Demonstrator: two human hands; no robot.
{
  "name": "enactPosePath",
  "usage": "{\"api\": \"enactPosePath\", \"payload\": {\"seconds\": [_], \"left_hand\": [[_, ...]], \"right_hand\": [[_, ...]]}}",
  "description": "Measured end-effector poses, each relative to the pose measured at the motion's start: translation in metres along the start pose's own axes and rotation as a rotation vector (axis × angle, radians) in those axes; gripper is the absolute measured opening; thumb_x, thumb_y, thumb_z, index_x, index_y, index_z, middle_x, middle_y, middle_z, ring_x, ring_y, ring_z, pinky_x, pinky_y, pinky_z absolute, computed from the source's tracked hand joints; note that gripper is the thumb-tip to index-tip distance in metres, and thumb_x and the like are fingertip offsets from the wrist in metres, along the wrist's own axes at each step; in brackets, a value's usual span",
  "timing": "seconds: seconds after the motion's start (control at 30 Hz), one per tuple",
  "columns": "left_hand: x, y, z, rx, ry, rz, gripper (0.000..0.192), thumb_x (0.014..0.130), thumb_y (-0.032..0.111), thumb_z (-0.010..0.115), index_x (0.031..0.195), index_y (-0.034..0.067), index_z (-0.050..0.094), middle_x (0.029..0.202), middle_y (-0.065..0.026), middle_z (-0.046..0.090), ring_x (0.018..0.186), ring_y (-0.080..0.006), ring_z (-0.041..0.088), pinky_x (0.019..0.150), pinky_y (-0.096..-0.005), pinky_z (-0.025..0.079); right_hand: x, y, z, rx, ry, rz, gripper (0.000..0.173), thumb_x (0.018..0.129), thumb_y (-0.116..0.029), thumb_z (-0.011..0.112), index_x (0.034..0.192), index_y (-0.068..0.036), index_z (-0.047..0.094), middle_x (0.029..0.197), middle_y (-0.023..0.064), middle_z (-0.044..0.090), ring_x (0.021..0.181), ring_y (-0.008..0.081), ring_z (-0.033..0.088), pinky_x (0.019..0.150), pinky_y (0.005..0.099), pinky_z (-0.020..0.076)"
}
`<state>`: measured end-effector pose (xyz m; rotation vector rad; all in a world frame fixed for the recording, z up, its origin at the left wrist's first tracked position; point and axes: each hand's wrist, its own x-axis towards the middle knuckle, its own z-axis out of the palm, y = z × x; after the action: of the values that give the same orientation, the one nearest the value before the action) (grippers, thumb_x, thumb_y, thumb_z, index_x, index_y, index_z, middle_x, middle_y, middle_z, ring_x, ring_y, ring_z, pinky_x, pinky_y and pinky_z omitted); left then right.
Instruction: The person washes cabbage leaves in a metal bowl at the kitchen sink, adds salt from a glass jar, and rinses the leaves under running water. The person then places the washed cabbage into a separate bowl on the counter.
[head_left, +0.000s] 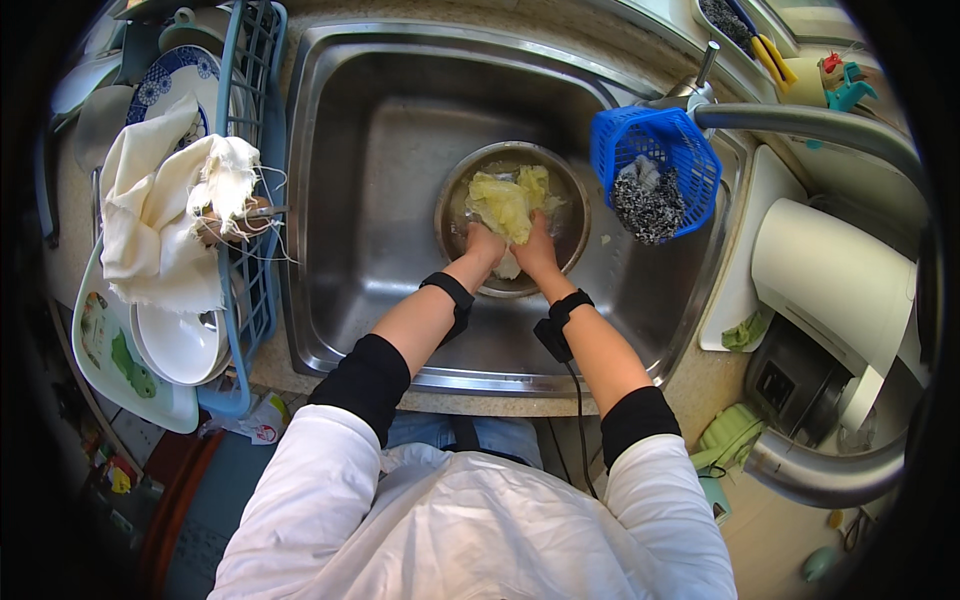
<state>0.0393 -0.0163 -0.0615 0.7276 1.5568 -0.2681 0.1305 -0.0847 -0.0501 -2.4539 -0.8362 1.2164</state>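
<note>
A round metal bowl (577, 187) holding water stands in the stainless steel sink (360, 195). Pale yellow-green leaves (501, 204), cabbage-like, lie in it. My left hand (484, 246) is in the near left part of the bowl, its fingers partly hidden at the underside of the leaves. Close beside it, my right hand (535, 247) grips the leaves from the right, thumb side against them. A whitish leaf piece (508, 265) shows between my wrists. Black straps are around both wrists.
Right of the bowl, a blue plastic basket (652, 124) with a steel wool scourer (649, 201) hangs by the faucet (795, 118). At left stands a blue dish rack (238, 300) with plates, bowls and a white cloth (161, 217). A green leaf (744, 332) lies on a white board (731, 262).
</note>
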Motion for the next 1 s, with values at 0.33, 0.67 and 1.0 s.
{"api": "enactPosePath", "payload": {"seconds": [0.33, 0.67, 1.0], "left_hand": [[-0.036, 0.005, -0.034, -0.068, -0.362, 0.154, 0.008, 0.081, 0.011, 0.069, 0.084, 0.006, 0.064, 0.077, -0.0027, 0.062, 0.069, -0.0106, 0.058, 0.064, -0.0259, 0.050], [-0.111, 0.025, -0.050, -0.665, -0.697, 0.106, 0.035, 0.085, 0.004, 0.059, 0.119, 0.002, 0.048, 0.111, -0.0107, 0.059, 0.095, -0.0214, 0.062, 0.079, -0.0318, 0.052], [-0.045, 0.008, -0.042, -0.032, -0.273, 0.338, 0.038, 0.082, -0.003, 0.058, 0.118, 0.000, 0.047, 0.109, -0.0102, 0.061, 0.092, -0.0207, 0.064, 0.071, -0.0288, 0.054]], "right_hand": [[-0.021, -0.023, -0.084, 0.161, -0.160, -0.197, 0.049, 0.066, -0.010, 0.064, 0.113, -0.002, 0.056, 0.098, 0.0203, 0.065, 0.095, 0.0339, 0.063, 0.082, 0.0378, 0.0489], [-0.060, -0.061, -0.137, 0.610, -0.439, -0.111, 0.052, 0.071, -0.006, 0.063, 0.121, 0.003, 0.051, 0.110, 0.0114, 0.062, 0.104, 0.0176, 0.056, 0.089, 0.0296, 0.0433], [-0.009, 0.001, -0.074, 0.438, -0.235, 0.133, 0.037, 0.086, -0.015, 0.059, 0.122, -0.006, 0.054, 0.112, 0.0085, 0.062, 0.105, 0.0211, 0.056, 0.086, 0.0330, 0.0448]]}}
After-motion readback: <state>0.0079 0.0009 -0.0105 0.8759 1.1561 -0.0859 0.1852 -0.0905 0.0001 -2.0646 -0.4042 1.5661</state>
